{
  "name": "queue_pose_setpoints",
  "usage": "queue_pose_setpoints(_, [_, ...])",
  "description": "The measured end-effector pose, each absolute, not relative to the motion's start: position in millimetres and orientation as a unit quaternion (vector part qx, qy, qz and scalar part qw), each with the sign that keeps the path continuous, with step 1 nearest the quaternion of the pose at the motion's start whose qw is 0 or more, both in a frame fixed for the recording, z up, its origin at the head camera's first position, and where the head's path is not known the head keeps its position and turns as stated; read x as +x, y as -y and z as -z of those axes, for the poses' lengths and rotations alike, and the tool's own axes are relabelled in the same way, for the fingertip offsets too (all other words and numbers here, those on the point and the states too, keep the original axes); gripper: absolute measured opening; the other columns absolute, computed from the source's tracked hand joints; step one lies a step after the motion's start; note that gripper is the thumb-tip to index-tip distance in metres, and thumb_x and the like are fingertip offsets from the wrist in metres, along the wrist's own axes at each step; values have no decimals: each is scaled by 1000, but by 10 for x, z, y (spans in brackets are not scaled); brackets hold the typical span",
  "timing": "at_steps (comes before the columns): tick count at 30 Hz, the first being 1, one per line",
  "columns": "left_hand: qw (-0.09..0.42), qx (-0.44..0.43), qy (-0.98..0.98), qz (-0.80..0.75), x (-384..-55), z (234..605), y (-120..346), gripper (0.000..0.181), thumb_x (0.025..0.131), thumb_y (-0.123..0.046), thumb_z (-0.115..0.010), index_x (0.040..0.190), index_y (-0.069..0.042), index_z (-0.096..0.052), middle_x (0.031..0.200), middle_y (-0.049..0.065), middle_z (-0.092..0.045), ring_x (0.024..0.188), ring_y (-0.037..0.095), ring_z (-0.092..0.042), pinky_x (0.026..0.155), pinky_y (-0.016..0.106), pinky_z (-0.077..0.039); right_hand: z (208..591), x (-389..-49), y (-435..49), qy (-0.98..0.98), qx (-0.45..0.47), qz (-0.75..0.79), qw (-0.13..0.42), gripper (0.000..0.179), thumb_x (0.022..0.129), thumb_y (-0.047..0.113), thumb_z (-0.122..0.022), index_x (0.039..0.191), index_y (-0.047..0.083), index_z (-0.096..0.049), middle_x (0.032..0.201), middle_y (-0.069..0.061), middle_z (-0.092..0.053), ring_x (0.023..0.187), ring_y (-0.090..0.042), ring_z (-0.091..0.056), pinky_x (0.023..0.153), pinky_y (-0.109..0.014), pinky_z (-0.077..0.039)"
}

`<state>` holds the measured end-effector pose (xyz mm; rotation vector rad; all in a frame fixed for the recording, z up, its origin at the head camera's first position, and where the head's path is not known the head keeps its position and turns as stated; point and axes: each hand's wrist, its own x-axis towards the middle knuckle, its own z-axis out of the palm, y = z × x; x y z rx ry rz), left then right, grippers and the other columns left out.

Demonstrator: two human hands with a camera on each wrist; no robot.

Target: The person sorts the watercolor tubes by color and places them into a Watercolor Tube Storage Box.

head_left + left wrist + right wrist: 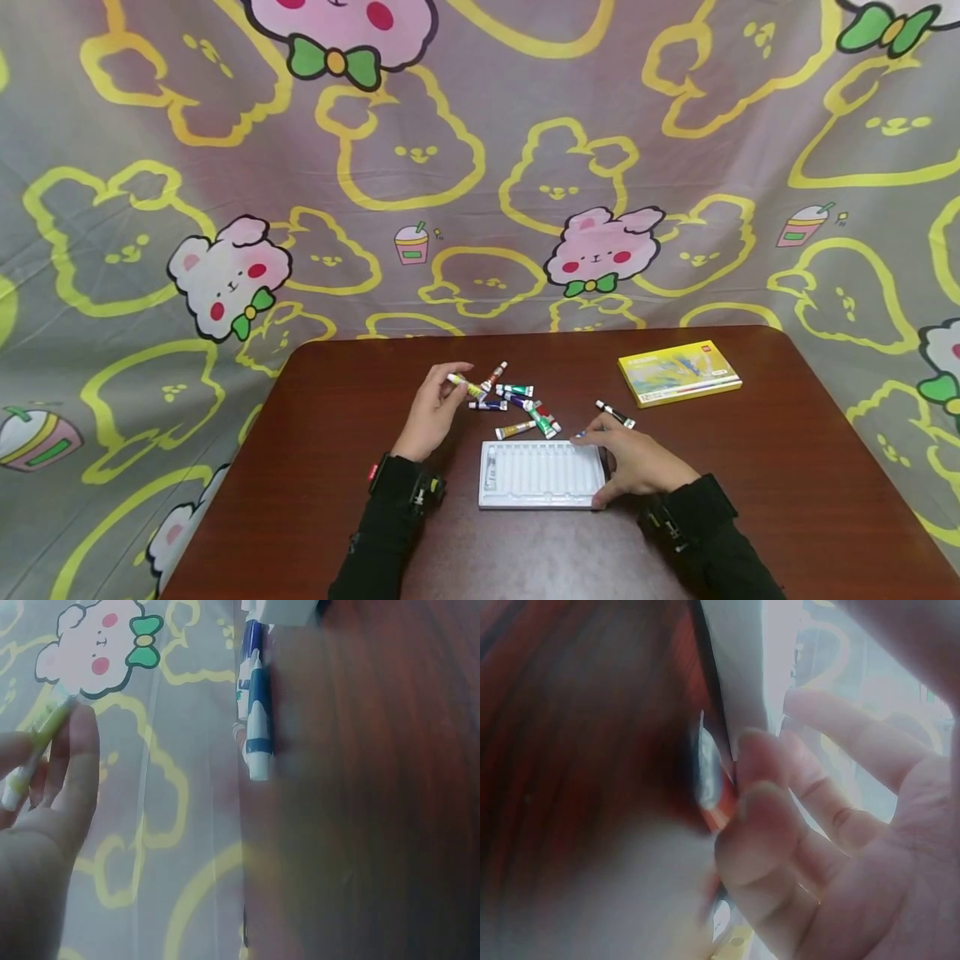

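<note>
My left hand (435, 410) pinches a yellow paint tube (467, 387) between thumb and fingers, raised left of the loose tubes; the left wrist view shows the same yellow tube (41, 746). My right hand (637, 458) holds the right side of the white ribbed plastic tray (543, 505), fingers at its far corner and thumb at its near corner. A whitish tube (491, 471) lies in the tray's leftmost slot. Close by the right fingers, a blurred tube with a silvery end (707, 776) shows in the right wrist view.
Several loose paint tubes lie in a pile behind the tray, among them a green one (542, 421) and an ochre one (515, 430). A black tube (615, 414) lies beyond my right hand. The yellow box (680, 372) rests at the back right, before a patterned curtain (480, 208).
</note>
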<state>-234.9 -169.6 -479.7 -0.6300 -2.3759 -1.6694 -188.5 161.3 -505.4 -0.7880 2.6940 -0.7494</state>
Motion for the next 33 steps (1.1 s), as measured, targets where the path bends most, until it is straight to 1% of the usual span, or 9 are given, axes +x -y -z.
queue_pose_setpoints(3, [85,-211,795,562,-2288,4695,1681,39,99,3,-48,138,7,-42,111,23,-53,85,32,-56,72,22,-46,5061,-1887,-1615,-922,-269,252,116,85,59,42,-91,134,17,-60,123,-7,-48,91,-19,-49,75,-38,-47])
queue_pose_setpoints(6, [94,-209,806,545,-2267,4671,1677,39,100,2,-48,139,3,-43,113,22,-56,86,33,-58,68,21,-42,5060,-1886,-1618,-922,-270,251,116,85,59,42,-91,134,17,-60,123,-7,-48,90,-18,-49,74,-38,-47])
queue_pose_setpoints(9, [101,-203,814,535,-2262,4682,1660,40,98,2,-52,138,0,-48,118,24,-58,92,32,-62,69,24,-45,5062,-1887,-1623,-922,-271,251,114,86,59,42,-91,134,17,-60,123,-7,-48,92,-18,-50,76,-39,-48])
queue_pose_setpoints(15, [33,-198,819,537,-2207,4715,1602,61,87,8,-65,143,-3,-45,129,25,-53,102,34,-62,77,31,-60,5075,-1886,-1626,-922,-271,253,112,86,58,43,-91,134,17,-60,124,-7,-48,91,-18,-50,76,-38,-47])
queue_pose_setpoints(17, [15,-204,821,533,-2176,4720,1587,65,83,8,-69,143,-3,-46,127,25,-53,101,34,-63,77,32,-60,5081,-1885,-1624,-922,-270,252,113,86,59,43,-91,135,18,-60,123,-6,-48,89,-18,-49,74,-37,-46])
queue_pose_setpoints(21, [7,-218,820,529,-2125,4734,1577,65,80,4,-75,140,-3,-51,121,25,-59,94,33,-66,72,30,-60,5095,-1886,-1617,-924,-267,248,112,86,58,43,-91,135,19,-60,123,-5,-48,89,-17,-49,74,-36,-46])
queue_pose_setpoints(23, [-2,-212,820,532,-2133,4801,1586,65,79,0,-77,139,-7,-54,122,23,-61,92,29,-68,68,27,-58,5096,-1886,-1612,-925,-266,249,112,86,58,43,-91,135,20,-60,123,-4,-48,89,-17,-49,74,-35,-46])
queue_pose_setpoints(28, [-49,-183,826,532,-2179,4981,1615,64,80,-10,-79,138,-20,-56,134,15,-58,90,17,-69,65,23,-54,5102,-1885,-1607,-923,-267,252,113,87,58,44,-91,135,19,-60,124,-5,-48,90,-17,-50,75,-37,-47])
queue_pose_setpoints(33, [-76,-184,817,541,-2165,5008,1612,62,81,-13,-78,138,-22,-55,145,16,-49,92,15,-68,70,28,-57,5097,-1883,-1613,-923,-269,252,111,87,58,44,-91,135,18,-59,125,-6,-48,92,-18,-50,77,-39,-48])
